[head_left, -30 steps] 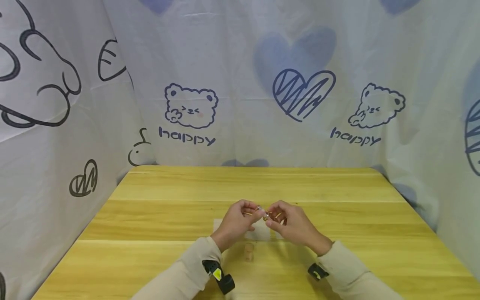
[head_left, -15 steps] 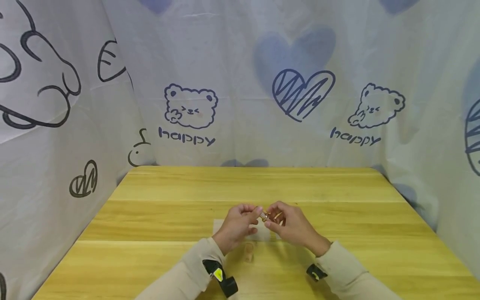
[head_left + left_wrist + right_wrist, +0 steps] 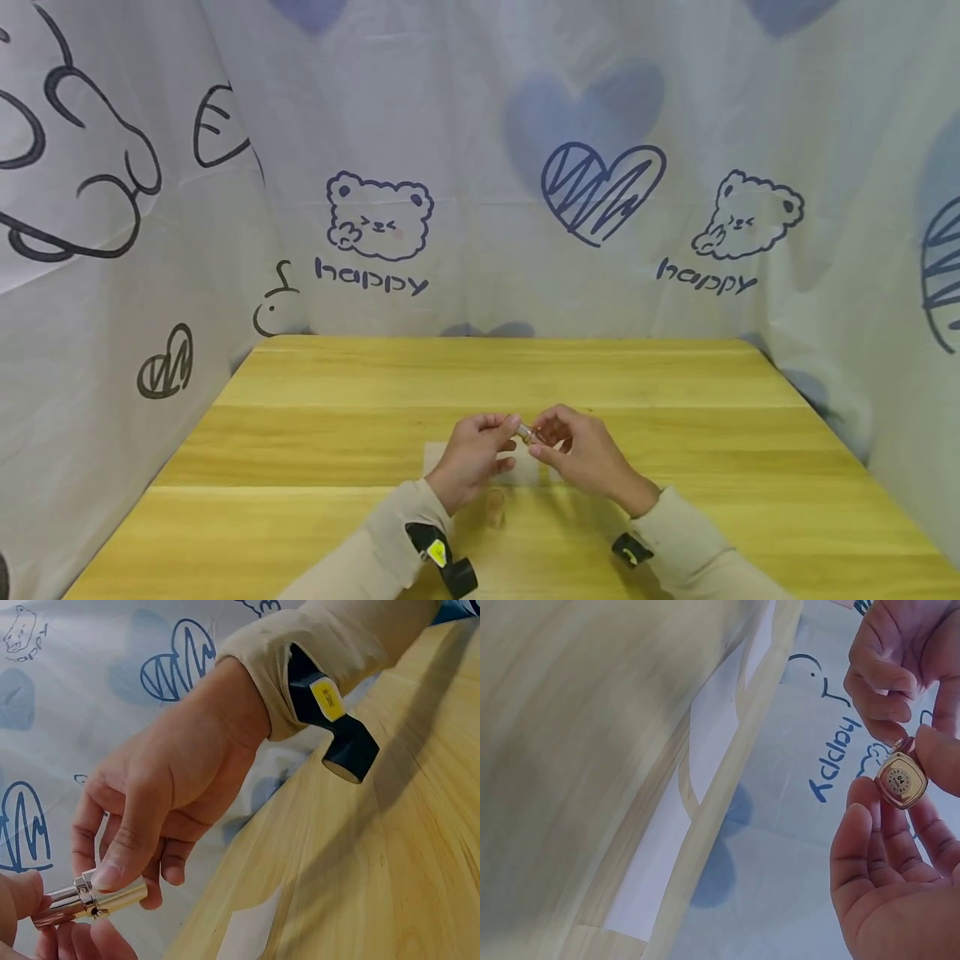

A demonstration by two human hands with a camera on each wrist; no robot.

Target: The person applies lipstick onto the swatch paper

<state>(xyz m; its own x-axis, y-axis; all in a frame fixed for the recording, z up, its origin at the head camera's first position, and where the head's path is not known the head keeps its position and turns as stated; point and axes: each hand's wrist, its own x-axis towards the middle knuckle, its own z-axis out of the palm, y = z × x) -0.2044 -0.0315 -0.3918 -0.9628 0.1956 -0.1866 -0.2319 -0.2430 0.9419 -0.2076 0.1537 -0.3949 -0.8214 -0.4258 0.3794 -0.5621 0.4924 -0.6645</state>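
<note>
A shiny gold lipstick tube (image 3: pixel 527 433) is held between both hands, above the table. My left hand (image 3: pixel 472 458) pinches one end with thumb and forefinger; its other fingers are loosely bent. In the left wrist view, the tube (image 3: pixel 86 900) shows a ringed middle and smooth metallic ends. My right hand (image 3: pixel 588 450) grips the opposite end between thumb and fingers. The right wrist view shows the squarish gold base of the lipstick (image 3: pixel 901 780), with a round label that seems to read 04. Fingers cover parts of the tube.
White paper pieces (image 3: pixel 714 724) lie on the wooden table (image 3: pixel 300 450), partly beneath the hands. A small tan shape (image 3: pixel 496 507), too blurred to name, is nearer the person. Printed cloth (image 3: pixel 480 167) hangs around the table's back and sides.
My left hand has shifted slightly lower, and the lipstick tube has turned a little, with more of its length showing between the hands. Both hands keep hold. The head view has tilted slightly.
</note>
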